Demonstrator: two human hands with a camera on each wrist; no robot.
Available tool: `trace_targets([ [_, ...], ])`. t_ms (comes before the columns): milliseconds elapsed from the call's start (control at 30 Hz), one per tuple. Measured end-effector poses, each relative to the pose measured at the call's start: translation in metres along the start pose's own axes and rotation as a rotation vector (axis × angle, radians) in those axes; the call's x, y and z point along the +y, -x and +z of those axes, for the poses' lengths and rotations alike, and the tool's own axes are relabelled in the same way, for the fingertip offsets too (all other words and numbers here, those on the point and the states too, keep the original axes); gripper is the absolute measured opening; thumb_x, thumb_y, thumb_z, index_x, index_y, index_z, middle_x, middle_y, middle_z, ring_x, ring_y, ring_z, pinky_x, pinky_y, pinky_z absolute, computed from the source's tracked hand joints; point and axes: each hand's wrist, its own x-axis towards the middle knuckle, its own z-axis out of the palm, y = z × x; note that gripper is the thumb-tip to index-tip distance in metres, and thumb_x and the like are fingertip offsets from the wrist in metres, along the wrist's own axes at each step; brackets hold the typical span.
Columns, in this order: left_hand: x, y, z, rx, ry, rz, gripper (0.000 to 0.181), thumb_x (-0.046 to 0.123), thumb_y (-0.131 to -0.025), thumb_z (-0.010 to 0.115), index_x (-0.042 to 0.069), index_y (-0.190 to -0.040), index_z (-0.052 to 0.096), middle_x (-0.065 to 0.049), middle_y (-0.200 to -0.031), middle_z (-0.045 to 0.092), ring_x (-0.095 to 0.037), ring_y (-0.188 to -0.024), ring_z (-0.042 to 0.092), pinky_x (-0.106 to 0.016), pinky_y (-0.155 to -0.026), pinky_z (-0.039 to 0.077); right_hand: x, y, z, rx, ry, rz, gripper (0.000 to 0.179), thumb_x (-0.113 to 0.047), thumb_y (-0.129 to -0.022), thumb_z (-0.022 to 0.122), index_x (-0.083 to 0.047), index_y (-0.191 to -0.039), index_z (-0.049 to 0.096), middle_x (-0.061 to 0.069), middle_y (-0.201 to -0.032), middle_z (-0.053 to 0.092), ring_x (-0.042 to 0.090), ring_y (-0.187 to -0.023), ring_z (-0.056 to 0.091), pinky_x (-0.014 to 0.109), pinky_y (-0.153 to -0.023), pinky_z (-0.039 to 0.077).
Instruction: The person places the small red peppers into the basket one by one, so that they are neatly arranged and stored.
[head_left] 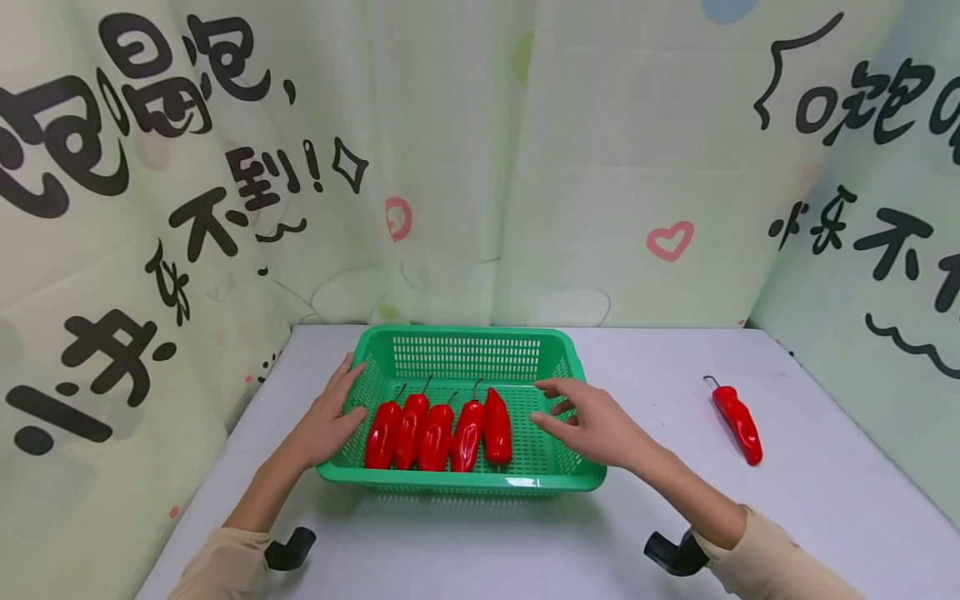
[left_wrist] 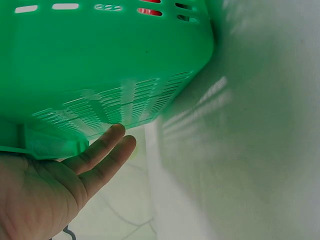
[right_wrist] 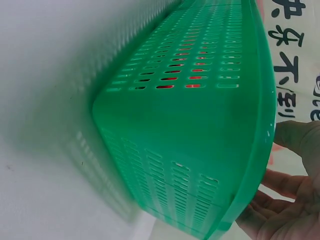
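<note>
A green plastic basket (head_left: 517, 482) stands on the table, holding several glossy red chili peppers (head_left: 437, 437) side by side with stems toward the back. At the basket's left rim, my left hand (head_left: 330, 417) has its fingers stretched along the edge and its thumb over the inside. In the left wrist view, two straight fingers (left_wrist: 107, 155) show beside the basket's outer wall. My right hand (head_left: 600, 421) reaches over the right rim, its loosely bent fingers and thumb apart above the basket's inside, with nothing between them.
One more red chili pepper (head_left: 738, 423) lies on the white table (head_left: 660, 367), right of the basket. A pale patterned curtain (head_left: 450, 167) with dark lettering hangs behind and on both sides. Black wrist-worn pieces (head_left: 291, 550) show beneath both forearms.
</note>
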Motion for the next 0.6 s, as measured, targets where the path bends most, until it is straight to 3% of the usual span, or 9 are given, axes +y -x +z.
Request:
trace_targets([
  [300,0.0,0.0,0.0,-0.001,0.002,-0.007,0.068,0.007,-0.096,0.048,-0.005,-0.159,0.024,-0.024,-0.17,0.007,-0.05,-0.153,0.013,-0.073,-0.113,0.025,0.005,0.013,-0.011,0.094,-0.002,-0.016,0.046,-0.019,-0.095,0.073,0.001,-0.135,0.061,0.016,-0.129,0.067,0.026,-0.101,0.07,0.039,-0.082,0.062],
  [600,0.0,0.0,0.0,-0.004,-0.005,-0.009,0.069,0.008,-0.096,0.048,-0.004,-0.159,0.023,-0.024,-0.17,0.007,-0.05,-0.153,0.013,-0.073,-0.112,0.026,0.013,0.022,-0.022,0.141,0.02,0.001,0.049,-0.023,-0.095,0.073,0.0,-0.136,0.06,0.018,-0.127,0.067,0.029,-0.104,0.071,0.041,-0.081,0.062],
])
